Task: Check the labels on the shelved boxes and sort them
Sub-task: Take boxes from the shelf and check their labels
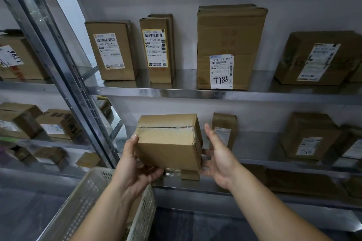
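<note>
A small taped cardboard box (169, 140) is held in front of the middle shelf (254, 162), with no label showing on its visible faces. My left hand (135, 164) grips its left side and underside, thumb up along the left edge. My right hand (217, 154) is spread at the box's right side, fingers straight, fingertips touching the lower right edge. On the upper shelf (186, 92) stand several labelled boxes: a left box (111, 51), a narrow box (156, 49), a tall box marked 7786 (229, 47) and a tilted box at the right (317, 58).
A white perforated plastic basket (92, 201) sits under my left forearm. A slanted metal upright (64, 68) divides this bay from the left bay, which holds more boxes (56, 123). A slim packet (224, 129) and a labelled box (309, 137) stand on the middle shelf to the right.
</note>
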